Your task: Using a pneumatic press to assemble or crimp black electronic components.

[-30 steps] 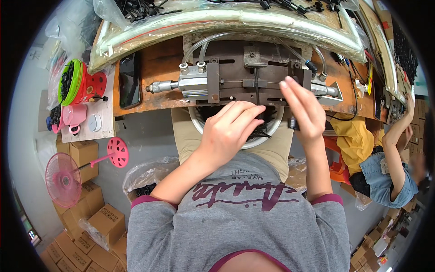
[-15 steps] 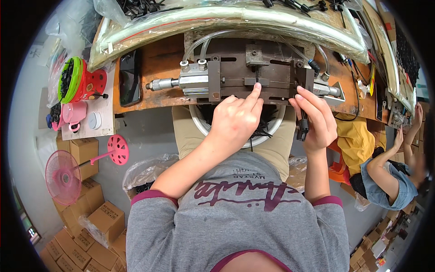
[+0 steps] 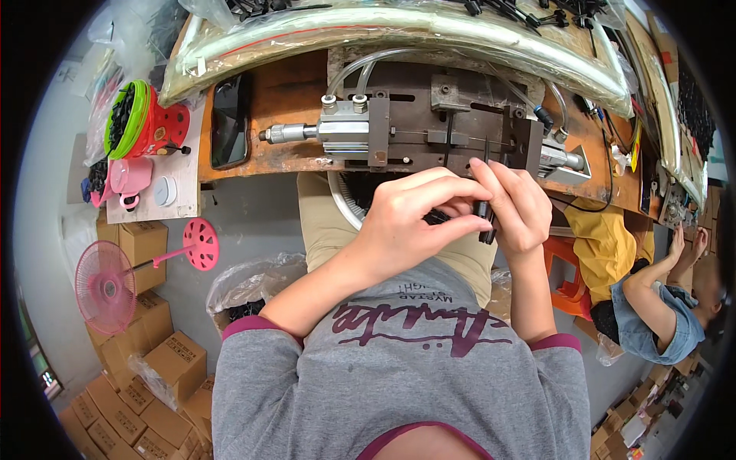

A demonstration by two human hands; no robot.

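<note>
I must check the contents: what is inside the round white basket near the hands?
Inside the round white basket, some black parts show. The left hand and dark metal fixture cover much; what lies there cannot be seen.

A slim black part (image 3: 484, 208) is being held between the left hand (image 3: 418, 211) and the right hand (image 3: 519, 205), its body standing roughly upright in the view. The dark lower end is protruding below the left thumb; the middle is being partly covered by fingers. A thin dark stem (image 3: 486, 147) is showing above the hands; whether it is joining the part cannot be told.

Just beyond, a dark metal fixture (image 3: 414, 115) is lying flat, a silver cylinder flanking each end. A thin black rod (image 3: 450, 121) is running across its middle, extending from the grey clamp block (image 3: 445, 93) towards the near edge and crossing a small grey block (image 3: 458, 139).
</note>
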